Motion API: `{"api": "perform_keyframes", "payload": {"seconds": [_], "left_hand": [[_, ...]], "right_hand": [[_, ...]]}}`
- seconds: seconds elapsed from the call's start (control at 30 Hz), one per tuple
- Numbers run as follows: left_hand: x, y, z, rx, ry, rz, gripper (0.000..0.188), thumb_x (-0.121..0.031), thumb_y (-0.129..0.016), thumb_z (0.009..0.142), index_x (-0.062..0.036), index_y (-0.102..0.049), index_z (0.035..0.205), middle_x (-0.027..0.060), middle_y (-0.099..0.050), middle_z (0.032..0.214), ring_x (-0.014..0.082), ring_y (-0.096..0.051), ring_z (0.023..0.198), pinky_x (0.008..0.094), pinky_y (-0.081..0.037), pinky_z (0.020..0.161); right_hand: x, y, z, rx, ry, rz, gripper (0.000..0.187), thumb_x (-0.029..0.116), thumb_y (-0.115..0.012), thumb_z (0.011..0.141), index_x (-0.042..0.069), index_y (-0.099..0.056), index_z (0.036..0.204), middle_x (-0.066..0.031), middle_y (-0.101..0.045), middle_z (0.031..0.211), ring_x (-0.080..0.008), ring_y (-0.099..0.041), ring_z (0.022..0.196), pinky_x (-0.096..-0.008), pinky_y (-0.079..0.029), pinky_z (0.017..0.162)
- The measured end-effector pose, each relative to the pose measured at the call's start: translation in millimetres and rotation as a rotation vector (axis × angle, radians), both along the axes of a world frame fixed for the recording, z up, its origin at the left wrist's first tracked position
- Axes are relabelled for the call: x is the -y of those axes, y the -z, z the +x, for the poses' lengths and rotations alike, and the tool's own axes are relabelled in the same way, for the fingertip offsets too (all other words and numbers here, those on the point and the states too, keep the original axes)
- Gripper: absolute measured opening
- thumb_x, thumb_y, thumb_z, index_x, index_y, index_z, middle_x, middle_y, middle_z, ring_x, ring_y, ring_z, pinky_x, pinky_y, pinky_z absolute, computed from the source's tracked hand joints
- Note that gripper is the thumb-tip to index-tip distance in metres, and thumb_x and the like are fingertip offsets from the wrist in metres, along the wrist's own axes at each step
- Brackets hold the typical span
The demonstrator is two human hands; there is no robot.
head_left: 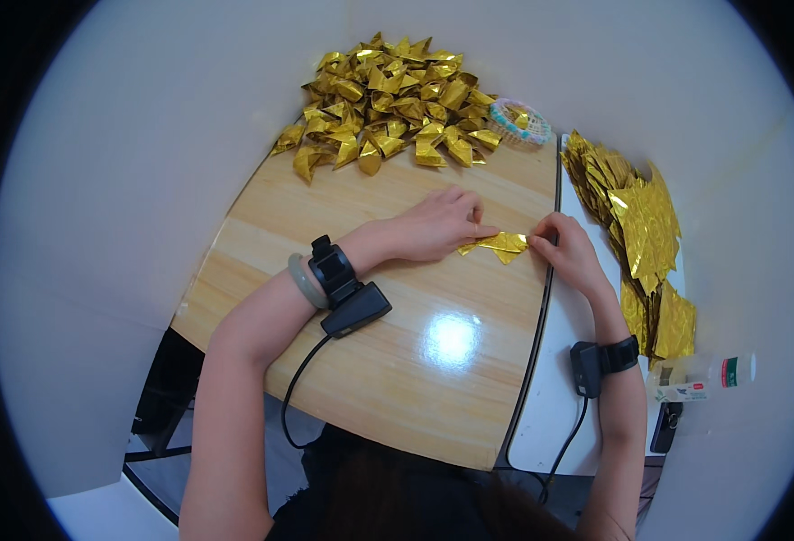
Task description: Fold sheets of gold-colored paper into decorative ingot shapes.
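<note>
A partly folded sheet of gold foil paper (pixel 505 243) lies on the wooden table (pixel 388 316), one corner pointing toward me. My left hand (pixel 442 224) presses its left end with the fingers, thumb and index close together. The right end is pinched between the thumb and fingers of my right hand (pixel 566 248), near the table's right edge. Beyond my hands, a large heap of folded gold paper ingots (pixel 388 99) covers the far end of the table. To the right of my right hand, stacks of flat gold foil sheets (pixel 642 225) rest on a white table (pixel 546 388).
A small woven basket (pixel 520 121) with a pastel rim stands beside the heap. A clear plastic bottle (pixel 699 371) lies at the right, near a dark object (pixel 665 427). Pale walls enclose the tables. Cables (pixel 287 406) run from the black devices on both wrists.
</note>
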State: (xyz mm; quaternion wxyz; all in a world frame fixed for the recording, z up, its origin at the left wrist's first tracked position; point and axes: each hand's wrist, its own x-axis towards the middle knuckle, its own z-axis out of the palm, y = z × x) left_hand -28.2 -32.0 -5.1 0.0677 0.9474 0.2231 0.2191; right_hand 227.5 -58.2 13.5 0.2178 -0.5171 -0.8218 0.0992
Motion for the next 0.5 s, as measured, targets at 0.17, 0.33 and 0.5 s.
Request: {"api": "perform_keyframes", "payload": {"seconds": [0.17, 0.33, 0.5], "left_hand": [[-4.5, 1.1, 8.6, 0.080, 0.120, 0.006, 0.033, -0.004, -0.055, 0.080, -0.0113, -0.062, 0.112, 0.0101, -0.049, 0.098, 0.0263, -0.047, 0.094, 0.0346, -0.040, 0.083], [-2.9, 1.8, 11.4, 0.046, 0.082, -0.106, 0.033, -0.002, -0.055, 0.078, -0.0112, -0.063, 0.109, 0.0102, -0.049, 0.095, 0.0263, -0.049, 0.093, 0.0343, -0.042, 0.079], [6.7, 1.4, 19.7, 0.034, -0.053, 0.001, 0.021, -0.016, -0.056, 0.084, -0.0143, -0.066, 0.103, 0.0089, -0.051, 0.087, 0.0255, -0.051, 0.089, 0.0352, -0.044, 0.076]], "right_hand": [[-4.2, 8.8, 0.9, -0.383, 0.094, -0.187, 0.015, 0.012, -0.063, 0.081, 0.000, -0.057, 0.089, -0.0092, -0.064, 0.079, -0.0160, -0.061, 0.072, -0.0266, -0.048, 0.068], [-3.9, 4.6, -4.1, -0.287, 0.091, -0.239, 0.018, 0.012, -0.064, 0.080, 0.000, -0.058, 0.093, -0.0078, -0.063, 0.078, -0.0136, -0.060, 0.072, -0.0258, -0.048, 0.067], [-2.6, 4.0, -4.7, -0.266, 0.077, -0.265, 0.019, 0.012, -0.065, 0.080, 0.001, -0.059, 0.094, -0.0053, -0.061, 0.075, -0.0122, -0.058, 0.069, -0.0252, -0.047, 0.063]]}}
